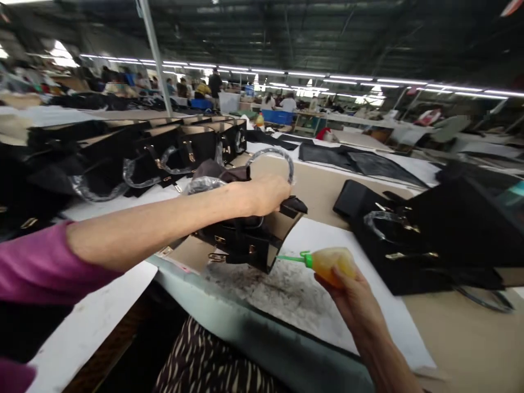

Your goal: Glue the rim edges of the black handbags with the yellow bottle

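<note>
A black handbag with gold buckles and a tan inside lies tilted on the stained white sheet before me. My left hand reaches across its top, fingers closed on the bag's black upper edge beside a plastic-wrapped handle. A soft bottle of amber liquid is in my right hand, its green nozzle pointing left, with the tip at the bag's lower right edge. Whether the tip touches the bag is hard to tell.
Several black bags with wrapped handles stand in a row at the left. More black bags lie on the right of the table. Flat black pieces rest farther back. The table's pale edge runs just before my lap.
</note>
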Demonstrator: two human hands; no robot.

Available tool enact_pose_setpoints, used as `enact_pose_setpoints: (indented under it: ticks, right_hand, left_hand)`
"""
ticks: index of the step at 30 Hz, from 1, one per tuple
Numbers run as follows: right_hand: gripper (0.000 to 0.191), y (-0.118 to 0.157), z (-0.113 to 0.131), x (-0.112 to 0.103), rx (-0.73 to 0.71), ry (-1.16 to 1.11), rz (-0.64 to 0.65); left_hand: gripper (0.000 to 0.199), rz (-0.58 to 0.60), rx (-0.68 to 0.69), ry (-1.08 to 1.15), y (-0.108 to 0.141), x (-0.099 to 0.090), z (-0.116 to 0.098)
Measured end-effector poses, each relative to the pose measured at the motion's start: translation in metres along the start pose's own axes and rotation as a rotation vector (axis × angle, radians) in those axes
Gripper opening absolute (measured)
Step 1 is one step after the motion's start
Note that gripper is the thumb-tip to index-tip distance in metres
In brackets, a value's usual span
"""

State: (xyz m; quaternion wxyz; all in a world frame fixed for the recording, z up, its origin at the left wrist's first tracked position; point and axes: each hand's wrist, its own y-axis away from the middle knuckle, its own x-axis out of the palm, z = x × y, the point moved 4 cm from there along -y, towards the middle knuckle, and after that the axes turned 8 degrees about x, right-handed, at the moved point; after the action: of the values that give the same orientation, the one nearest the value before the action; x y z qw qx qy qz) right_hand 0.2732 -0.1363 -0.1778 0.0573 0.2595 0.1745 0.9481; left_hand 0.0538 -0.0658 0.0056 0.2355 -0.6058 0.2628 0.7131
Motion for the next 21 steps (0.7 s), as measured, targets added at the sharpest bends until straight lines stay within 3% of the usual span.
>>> enact_pose_setpoints:
  ticks: [3,8,16,21]
  right_hand:
    - [0.055,-0.005,-0.001,0.01,-0.034,-0.016,-0.005]
    - [0.051,-0.015,-0.005,0.01,-0.151,0.082,0.012]
    - [0.054,-0.047,-0.016,0.011,-0.292,0.164,-0.044]
    - [0.053,-0.053,-0.013,0.011,-0.332,0.189,-0.054]
  left_hand:
    - [0.012,0.038,-0.022,-0.052,0.001,0.006,0.006]
    - [0.012,0.035,-0.045,-0.038,0.01,0.003,-0.005]
    - [0.015,0.013,0.025,-0.089,0.023,0.007,-0.015]
    - [0.012,-0.026,0.059,-0.085,0.031,0.014,-0.019]
